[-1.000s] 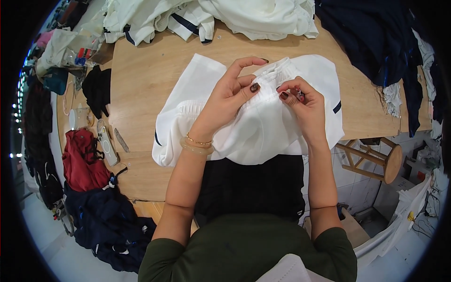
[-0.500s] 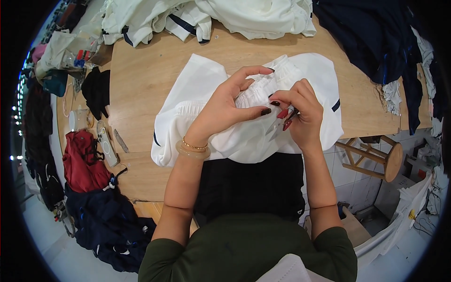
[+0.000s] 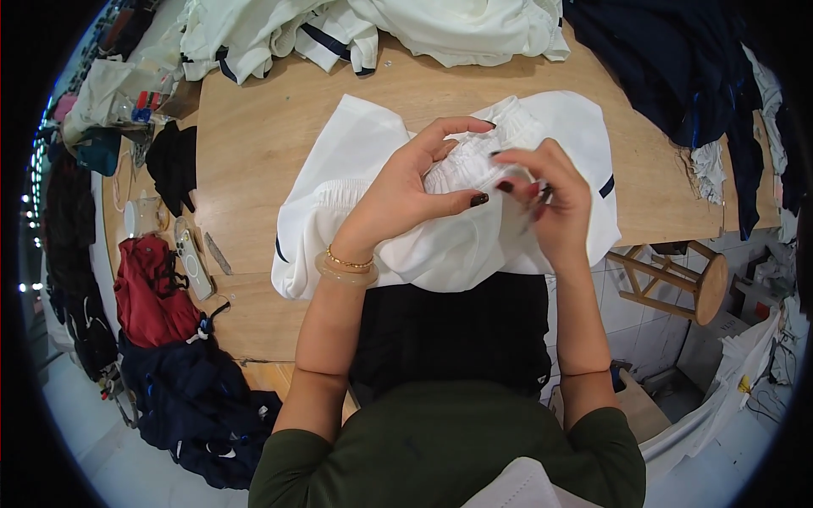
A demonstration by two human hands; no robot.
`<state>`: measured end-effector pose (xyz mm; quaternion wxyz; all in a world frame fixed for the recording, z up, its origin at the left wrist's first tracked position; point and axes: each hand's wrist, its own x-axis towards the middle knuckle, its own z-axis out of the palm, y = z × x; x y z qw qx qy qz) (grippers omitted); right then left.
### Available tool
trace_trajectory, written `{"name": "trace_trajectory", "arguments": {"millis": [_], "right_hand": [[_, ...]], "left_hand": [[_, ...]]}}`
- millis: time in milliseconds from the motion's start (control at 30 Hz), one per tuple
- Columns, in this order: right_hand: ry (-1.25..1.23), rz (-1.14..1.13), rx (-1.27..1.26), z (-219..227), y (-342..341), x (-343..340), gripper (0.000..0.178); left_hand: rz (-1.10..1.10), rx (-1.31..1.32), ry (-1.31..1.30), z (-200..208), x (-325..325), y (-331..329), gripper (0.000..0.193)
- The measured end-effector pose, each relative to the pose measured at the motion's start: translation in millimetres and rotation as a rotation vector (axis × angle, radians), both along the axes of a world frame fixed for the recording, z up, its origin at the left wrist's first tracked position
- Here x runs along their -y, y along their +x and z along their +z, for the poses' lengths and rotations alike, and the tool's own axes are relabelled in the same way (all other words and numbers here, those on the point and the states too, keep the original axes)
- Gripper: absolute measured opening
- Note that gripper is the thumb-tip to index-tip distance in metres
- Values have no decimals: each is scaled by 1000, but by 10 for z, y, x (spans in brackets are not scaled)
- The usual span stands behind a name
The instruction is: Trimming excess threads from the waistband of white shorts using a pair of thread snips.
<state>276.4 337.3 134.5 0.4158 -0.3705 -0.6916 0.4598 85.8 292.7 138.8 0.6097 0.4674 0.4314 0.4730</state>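
Observation:
A white garment [image 3: 351, 140] with gathered elastic edges and short navy stripes lies on the table in front of me. My left hand [image 3: 394, 195] holds a bunched elastic section [image 3: 464, 165] of it, with the thumb and forefinger curved around the gathers. Just to the right of those gathers, my right hand [image 3: 566, 203] is raised over the cloth, its fingers curled round small scissors [image 3: 545, 195]. Motion blurs the fingertips and the blades, and the palm hides much of the handles.
White garments [image 3: 457, 34] lie heaped along the far edge of the wooden table [image 3: 254, 169]. Navy cloth [image 3: 669, 68] hangs over the right side. At left are a red bag [image 3: 151, 292], a phone [image 3: 193, 264] and a clear mug [image 3: 144, 216]. A wooden stool [image 3: 707, 288] stands below right.
My right hand has moved slightly right, away from the gathers, turning the scissors with it. My left hand keeps its hold on the garment in the same place.

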Motion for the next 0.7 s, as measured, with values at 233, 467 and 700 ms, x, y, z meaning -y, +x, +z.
{"name": "trace_trajectory", "arguments": {"millis": [233,467,700], "right_hand": [[126,-20,-21,-114,-109,53,15],[-639,2,-312,42,258,75,17],[-439,-37,-127,-87,344,197,27]], "left_hand": [[0,10,46,-73,-14,15,62],[14,-28,37,-40,3,17,59],[92,-659,294,-177,2,46,39]]}}
